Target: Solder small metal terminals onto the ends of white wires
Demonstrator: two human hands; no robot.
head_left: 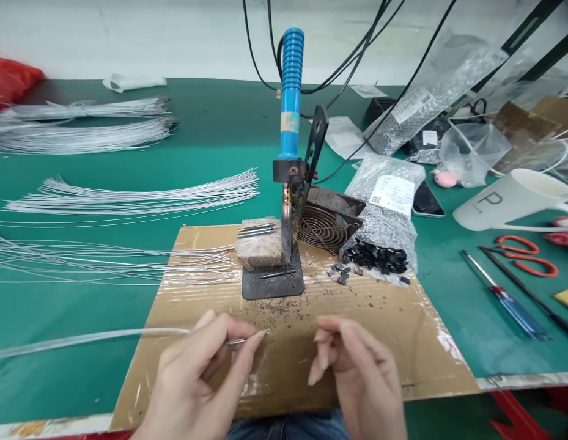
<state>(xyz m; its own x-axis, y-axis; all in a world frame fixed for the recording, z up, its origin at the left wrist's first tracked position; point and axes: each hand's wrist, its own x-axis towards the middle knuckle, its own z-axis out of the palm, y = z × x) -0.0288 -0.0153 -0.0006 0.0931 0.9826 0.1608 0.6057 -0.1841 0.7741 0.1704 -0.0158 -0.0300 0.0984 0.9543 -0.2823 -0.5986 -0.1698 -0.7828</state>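
My left hand is closed in a pinch on a thin white wire that trails off to the left across the green mat. Its stripped end sticks out past my fingertips. My right hand hovers beside it with fingers curled together; whether anything is between them does not show. Both hands are over the taped cardboard sheet. Beyond them a blue-handled soldering iron stands upright in a black metal stand, next to a brown sponge block with wire ends lying on it.
Bundles of white wires lie spread over the green mat at left. A small fan, a bag spilling small black parts, a white cup, a blue screwdriver and red scissors sit at right.
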